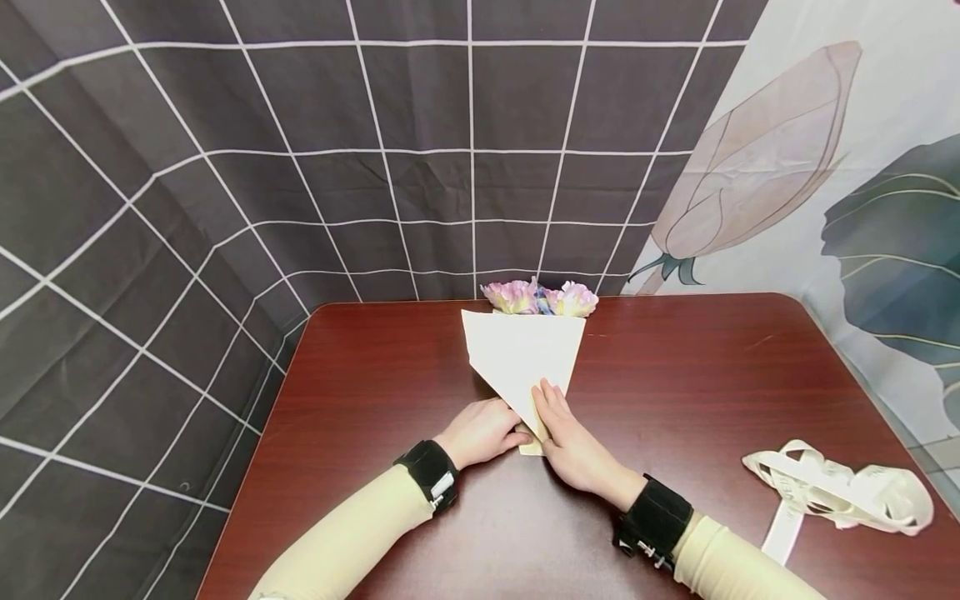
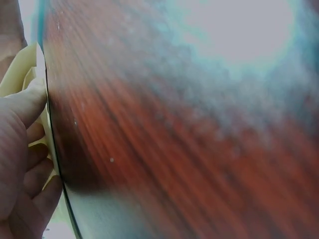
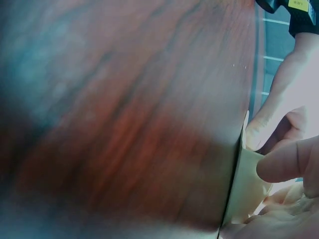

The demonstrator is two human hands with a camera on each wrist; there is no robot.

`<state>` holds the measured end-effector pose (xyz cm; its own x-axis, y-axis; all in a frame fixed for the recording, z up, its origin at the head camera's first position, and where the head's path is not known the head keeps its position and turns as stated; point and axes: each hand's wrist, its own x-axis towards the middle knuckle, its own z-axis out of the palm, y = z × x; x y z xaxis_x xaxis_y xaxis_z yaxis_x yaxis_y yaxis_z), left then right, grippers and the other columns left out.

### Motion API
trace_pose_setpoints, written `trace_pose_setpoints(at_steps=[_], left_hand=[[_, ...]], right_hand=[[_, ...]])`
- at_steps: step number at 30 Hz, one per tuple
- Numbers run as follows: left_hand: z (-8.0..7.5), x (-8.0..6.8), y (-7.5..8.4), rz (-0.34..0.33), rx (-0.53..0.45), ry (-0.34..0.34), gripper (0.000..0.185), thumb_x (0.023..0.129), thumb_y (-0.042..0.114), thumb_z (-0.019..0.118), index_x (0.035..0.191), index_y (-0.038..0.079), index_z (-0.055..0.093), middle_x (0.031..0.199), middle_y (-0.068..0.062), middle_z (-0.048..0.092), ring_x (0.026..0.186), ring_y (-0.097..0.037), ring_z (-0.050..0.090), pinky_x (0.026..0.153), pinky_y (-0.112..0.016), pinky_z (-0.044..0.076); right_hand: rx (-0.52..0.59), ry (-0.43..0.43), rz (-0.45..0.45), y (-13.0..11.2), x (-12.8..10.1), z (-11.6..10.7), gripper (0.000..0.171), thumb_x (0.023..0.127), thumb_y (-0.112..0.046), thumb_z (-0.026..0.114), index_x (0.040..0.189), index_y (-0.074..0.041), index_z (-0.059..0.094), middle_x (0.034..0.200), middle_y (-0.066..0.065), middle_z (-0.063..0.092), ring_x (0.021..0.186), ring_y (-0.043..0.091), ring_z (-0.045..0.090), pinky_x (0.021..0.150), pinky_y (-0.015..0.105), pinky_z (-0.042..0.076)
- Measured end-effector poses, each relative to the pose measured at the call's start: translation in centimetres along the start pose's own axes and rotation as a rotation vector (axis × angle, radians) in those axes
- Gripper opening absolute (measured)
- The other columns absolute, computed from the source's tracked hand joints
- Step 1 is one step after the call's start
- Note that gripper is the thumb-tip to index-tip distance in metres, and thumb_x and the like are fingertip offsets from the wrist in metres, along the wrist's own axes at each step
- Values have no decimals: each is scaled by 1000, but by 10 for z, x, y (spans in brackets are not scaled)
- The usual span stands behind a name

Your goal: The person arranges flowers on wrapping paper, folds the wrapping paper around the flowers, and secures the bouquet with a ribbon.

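A bouquet lies on the table, wrapped in a cone of cream wrapping paper (image 1: pixel 517 342), with pink and white flowers (image 1: pixel 512 297) showing at its wide far end. At the narrow near end, my left hand (image 1: pixel 483 431) pinches the paper, its thumb over the tip and its fingers along the left edge. My right hand (image 1: pixel 573 442) rests along the cone's right side, fingers straight and pressing on the paper. In the left wrist view the folded paper edge (image 2: pixel 20 69) meets the left thumb. The paper's lower end (image 3: pixel 246 184) shows beside the right thumb in the right wrist view.
A loose bundle of cream ribbon (image 1: pixel 847 487) lies on the right of the dark red table (image 1: pixel 360 375). Behind the table hangs a grey curtain (image 1: pixel 427 100) with white grid lines, and a flower-print cloth (image 1: pixel 810 192) hangs at the right.
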<state>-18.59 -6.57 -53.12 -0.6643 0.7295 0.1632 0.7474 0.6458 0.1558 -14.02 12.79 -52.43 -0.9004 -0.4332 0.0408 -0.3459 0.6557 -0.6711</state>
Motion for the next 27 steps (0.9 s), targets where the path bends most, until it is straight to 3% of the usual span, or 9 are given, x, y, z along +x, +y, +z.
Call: trace_pose_setpoints(at_steps=[5,10,15,19,23,27], left_hand=[[-2,1,0,65,94,106,26,82,49,68,91,24,72,83,9,64,73,-7,62,60,-26,50],[-6,0,0,161,187,200,20,78,47,72,74,27,70,72,11,60,69,-7,62,57,-26,46],[-11,-2,0,220,206,203,20,77,41,73,67,27,63,65,14,57,57,-2,58,50,-25,43],[-12,-5,-2,286,182,202,22,81,32,65,62,25,55,58,13,48,49,-1,49,45,-24,40],[-12,-5,-4,350,132,242,19,83,22,53,64,22,51,60,10,43,52,-5,45,49,-24,39],[-12,-1,-3,303,113,251,14,89,23,50,78,18,57,79,8,52,73,-10,53,67,-26,44]], right_hand=[[-53,-30,3,2,0,-2,62,97,-9,45,151,-4,16,158,15,7,145,35,2,114,49,16],[-81,-41,-7,3,0,-2,59,98,-12,44,151,-4,17,157,16,9,144,38,1,114,51,14],[-120,-49,-18,5,1,0,61,95,-9,45,150,-3,19,157,17,10,144,39,2,114,52,14],[-164,-59,-24,8,1,2,62,93,-9,46,150,-3,21,157,17,10,144,38,1,114,53,13],[-189,-85,-11,9,1,4,62,93,-10,45,150,-6,22,158,14,8,144,36,-2,114,53,12],[-183,-92,-12,7,2,3,63,92,-9,45,150,-8,23,157,15,10,144,38,-1,113,55,12]])
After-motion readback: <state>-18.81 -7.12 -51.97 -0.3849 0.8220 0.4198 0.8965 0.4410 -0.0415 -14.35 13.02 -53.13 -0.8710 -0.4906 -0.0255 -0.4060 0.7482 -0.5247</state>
